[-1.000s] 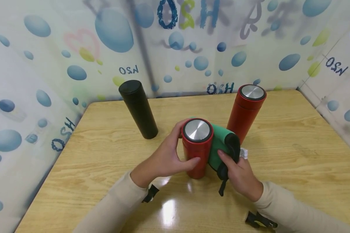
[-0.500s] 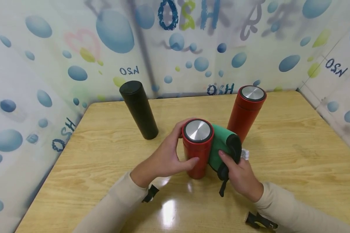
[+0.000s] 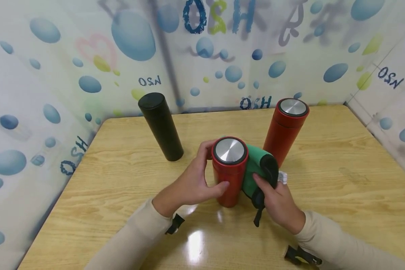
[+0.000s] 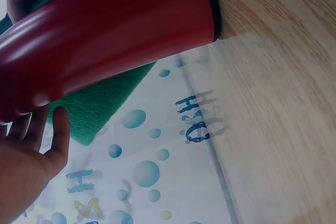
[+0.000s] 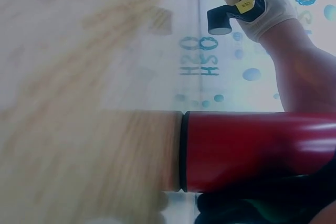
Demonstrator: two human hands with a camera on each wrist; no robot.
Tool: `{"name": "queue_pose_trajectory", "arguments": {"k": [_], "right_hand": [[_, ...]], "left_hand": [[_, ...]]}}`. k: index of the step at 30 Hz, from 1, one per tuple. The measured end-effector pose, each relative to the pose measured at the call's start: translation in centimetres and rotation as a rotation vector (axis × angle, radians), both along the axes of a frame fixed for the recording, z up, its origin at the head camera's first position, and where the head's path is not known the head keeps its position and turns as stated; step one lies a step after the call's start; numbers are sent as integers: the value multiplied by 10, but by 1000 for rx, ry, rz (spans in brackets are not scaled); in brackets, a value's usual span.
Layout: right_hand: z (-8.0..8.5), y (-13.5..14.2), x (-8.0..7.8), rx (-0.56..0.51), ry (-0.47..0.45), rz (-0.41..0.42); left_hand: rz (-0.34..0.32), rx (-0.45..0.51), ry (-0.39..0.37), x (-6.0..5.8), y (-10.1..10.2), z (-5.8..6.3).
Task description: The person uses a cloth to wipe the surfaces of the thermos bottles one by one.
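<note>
"Where is the near red bottle (image 3: 230, 174) standing?"

"On the tabletop (image 3: 341, 168); the left hand (image 3: 198, 183) is curling its fingers partway round it, the right hand (image 3: 281, 205) is pinching green cloth (image 3: 251, 179) at its three o'clock."

"What's worrying you?"

"A topple toward nine o'clock, if the cloth is pushing harder than that left hand is bracing."

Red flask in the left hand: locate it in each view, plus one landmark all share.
Head: the red flask stands upright, just right of centre.
Left wrist: the flask slants across the upper left, base toward the right.
Right wrist: the flask spans the lower right, base to the left.
Shared landmark: the wood-grain table, at its base.
</note>
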State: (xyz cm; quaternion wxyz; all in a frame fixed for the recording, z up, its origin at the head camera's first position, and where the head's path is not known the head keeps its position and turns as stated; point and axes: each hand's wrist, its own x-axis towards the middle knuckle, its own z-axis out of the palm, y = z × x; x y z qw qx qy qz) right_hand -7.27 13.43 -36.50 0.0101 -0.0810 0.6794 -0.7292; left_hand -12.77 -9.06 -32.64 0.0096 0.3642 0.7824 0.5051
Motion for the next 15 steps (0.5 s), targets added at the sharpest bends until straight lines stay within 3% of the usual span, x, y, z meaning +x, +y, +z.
{"name": "queue_pose_trajectory", "arguments": {"k": [4, 9, 15], "right_hand": [[-1, 0, -2, 68, 0, 15], [-4, 0, -1, 80, 21, 18], [-4, 0, 0, 54, 25, -23]], "left_hand": [[-2, 12, -1, 1, 1, 0], [33, -2, -99, 6, 4, 0], [85, -19, -69, 4, 6, 1]]}}
